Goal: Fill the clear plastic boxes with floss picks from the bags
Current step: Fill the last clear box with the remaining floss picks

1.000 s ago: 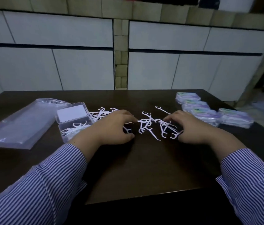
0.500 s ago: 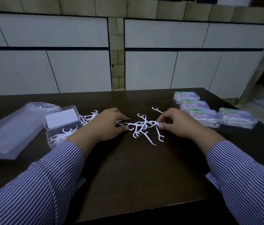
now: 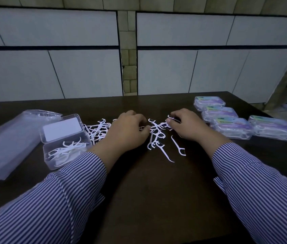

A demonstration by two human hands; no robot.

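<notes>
Floss picks [image 3: 156,136] scattered mid-bench, long axes every which way; two loose ones nearest viewer lie with handles running near-far. More picks heaped in open clear box [image 3: 65,154] at left, lid [image 3: 62,128] hinged back. Left hand [image 3: 127,133] curled, fingertips pinching picks at pile edge. Right hand [image 3: 185,126] curled, pinching picks. Empty bag [image 3: 10,138] far left. Four closed filled boxes [image 3: 230,125] at right. Dark bench [image 3: 148,191]; pale panelled wall [image 3: 86,67] behind.
</notes>
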